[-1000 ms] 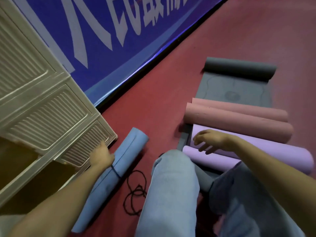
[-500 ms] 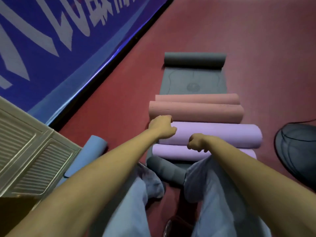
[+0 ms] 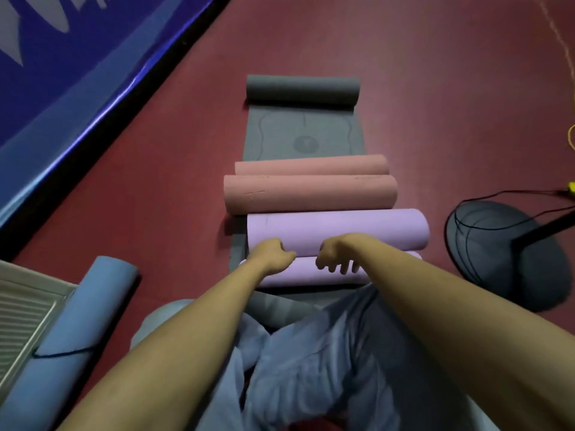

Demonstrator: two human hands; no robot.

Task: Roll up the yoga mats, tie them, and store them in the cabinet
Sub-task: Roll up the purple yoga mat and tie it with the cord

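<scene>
Floor: dark red (image 3: 404, 73), blue banner (image 3: 62, 82) at 10 o'clock.
Purple mat (image 3: 336, 231): two rolls at centre, lying on grey mat (image 3: 303, 135).
Left hand (image 3: 273, 255): fingers curled on the purple mat's near roll.
Right hand (image 3: 337, 253): curled fingers resting there too.
Pink mat (image 3: 311, 194): just beyond, 12 o'clock.
Blue mat (image 3: 74, 331): rolled, tied, 8 o'clock beside cabinet (image 3: 21, 309).

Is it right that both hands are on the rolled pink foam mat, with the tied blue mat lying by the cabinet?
No. In the head view both hands, left and right, are on the rolled purple foam mat; the tied blue mat does lie by the cabinet.
</scene>
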